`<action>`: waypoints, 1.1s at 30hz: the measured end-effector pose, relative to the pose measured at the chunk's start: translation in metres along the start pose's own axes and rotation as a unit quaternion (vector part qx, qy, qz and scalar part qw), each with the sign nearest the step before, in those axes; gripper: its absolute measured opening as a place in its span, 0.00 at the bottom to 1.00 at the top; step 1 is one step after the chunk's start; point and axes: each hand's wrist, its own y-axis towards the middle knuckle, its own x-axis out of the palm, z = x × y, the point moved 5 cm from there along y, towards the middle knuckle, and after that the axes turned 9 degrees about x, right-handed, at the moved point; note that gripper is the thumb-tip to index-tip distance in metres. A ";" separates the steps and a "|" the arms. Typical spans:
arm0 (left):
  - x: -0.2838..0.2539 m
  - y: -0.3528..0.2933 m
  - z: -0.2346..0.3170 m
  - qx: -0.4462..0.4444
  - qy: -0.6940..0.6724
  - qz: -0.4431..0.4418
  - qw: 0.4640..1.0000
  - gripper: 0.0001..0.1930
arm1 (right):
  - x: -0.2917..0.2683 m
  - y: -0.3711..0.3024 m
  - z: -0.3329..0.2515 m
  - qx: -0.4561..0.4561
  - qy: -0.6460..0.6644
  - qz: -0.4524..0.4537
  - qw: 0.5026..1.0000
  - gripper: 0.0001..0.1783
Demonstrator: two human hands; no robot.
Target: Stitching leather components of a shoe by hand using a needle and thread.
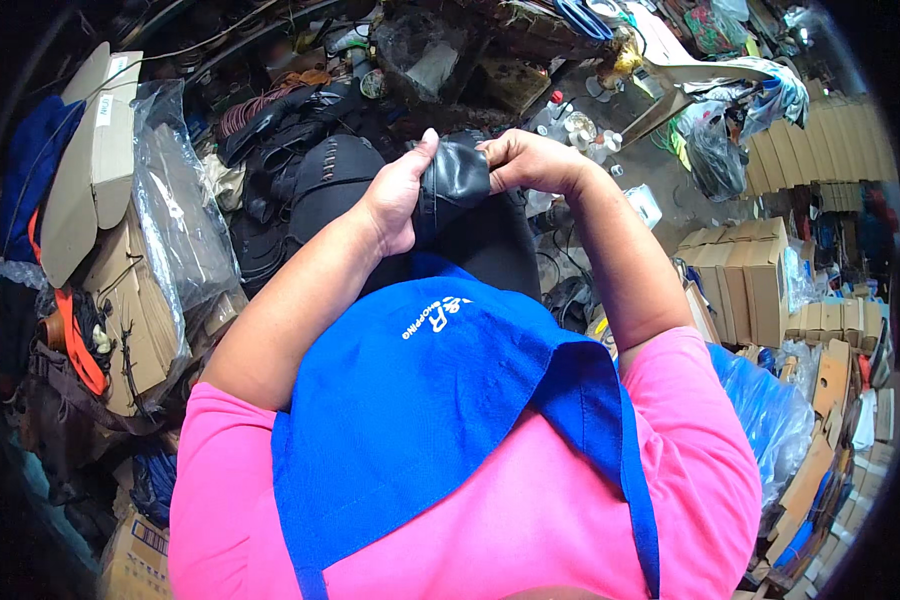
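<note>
Above my lap, both hands hold a glossy black leather-like piece (457,172), whose exact kind I cannot make out. My left hand (398,196) grips its left side, thumb pointing up and away, with the other fingers mostly hidden behind it. At the upper right edge, my right hand (532,163) pinches the piece between thumb and bent fingers. Beneath lie my knees in black trousers (480,250), and a blue apron (420,380) covers my front. Close by on the left is a heap of black strap-like pieces (270,190).
Cardboard sheets (95,180) and a clear plastic bag (185,200) stand at the left. Stacked cardboard boxes (735,280) and blue plastic wrapping (760,410) fill the right. Plastic bags (715,140) and small white round items (590,135) lie farther off on the cluttered floor.
</note>
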 end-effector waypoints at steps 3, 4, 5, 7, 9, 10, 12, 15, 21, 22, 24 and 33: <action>0.001 0.001 0.001 0.007 0.009 0.011 1.000 0.25 | 0.002 0.000 0.001 0.004 -0.009 0.012 1.000 0.16; 0.000 0.003 0.000 0.003 0.013 0.015 1.000 0.26 | 0.002 0.001 0.005 0.003 -0.009 0.016 1.000 0.16; -0.001 0.004 0.000 -0.002 0.018 0.019 1.000 0.26 | 0.001 0.001 0.007 0.002 -0.009 0.021 1.000 0.16; -0.004 0.004 0.000 -0.008 0.008 0.000 1.000 0.26 | 0.002 0.001 0.008 0.000 0.025 0.008 1.000 0.16; -0.005 0.003 0.000 -0.013 -0.002 -0.020 1.000 0.27 | 0.003 0.001 0.007 -0.003 0.059 -0.004 0.998 0.16; -0.005 0.003 0.001 -0.009 -0.001 -0.025 1.000 0.28 | 0.003 0.003 0.006 -0.007 0.081 -0.004 0.997 0.15; -0.005 0.003 0.001 -0.002 0.000 -0.030 1.000 0.28 | 0.004 0.004 0.004 -0.012 0.101 -0.006 0.995 0.13; -0.009 0.004 0.000 0.004 -0.004 -0.029 1.000 0.27 | 0.007 0.007 0.002 -0.014 0.121 -0.019 0.992 0.13; -0.029 0.006 -0.001 -0.007 0.029 0.018 0.999 0.26 | 0.013 0.021 0.005 0.005 0.071 0.044 0.996 0.11; -0.032 0.006 -0.003 -0.013 0.028 0.026 0.999 0.27 | 0.013 0.021 0.003 0.004 0.072 0.043 0.996 0.11; -0.037 0.009 -0.007 -0.020 0.026 0.035 0.999 0.27 | 0.007 0.016 0.003 0.049 -0.003 0.085 0.995 0.11; -0.027 0.009 -0.006 -0.013 -0.042 -0.011 0.999 0.29 | -0.011 0.011 0.015 0.022 -0.034 0.138 0.990 0.10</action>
